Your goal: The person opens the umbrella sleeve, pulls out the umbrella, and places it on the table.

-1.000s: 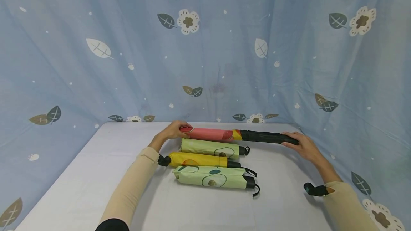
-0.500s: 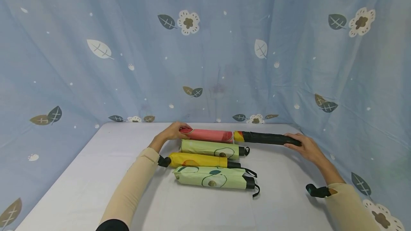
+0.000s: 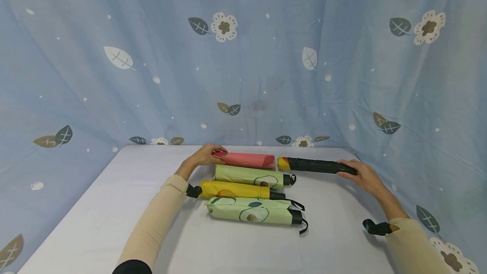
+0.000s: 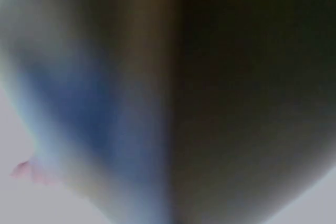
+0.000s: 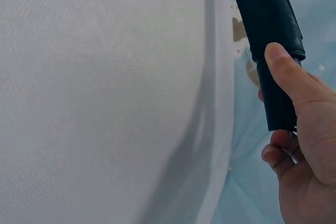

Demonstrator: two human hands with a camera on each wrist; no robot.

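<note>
My left hand grips the left end of a pink, fruit-print umbrella sleeve at the back of the table. In line with it on the right is a folded black umbrella with a yellow-and-red end. A narrow gap parts that end from the sleeve. My right hand holds the umbrella's far end; in the right wrist view its thumb lies along the black handle, other fingers behind. The left wrist view is mostly dark blur, with a small pink patch at lower left.
In front of the sleeve lie a green avocado-print umbrella, a yellow umbrella and another green umbrella, roughly parallel, black handles rightward. A blue patterned curtain hangs behind the white table.
The black umbrella has shifted slightly right and down with my right hand, and its yellow end has parted from the pink sleeve. My left hand has barely moved.
</note>
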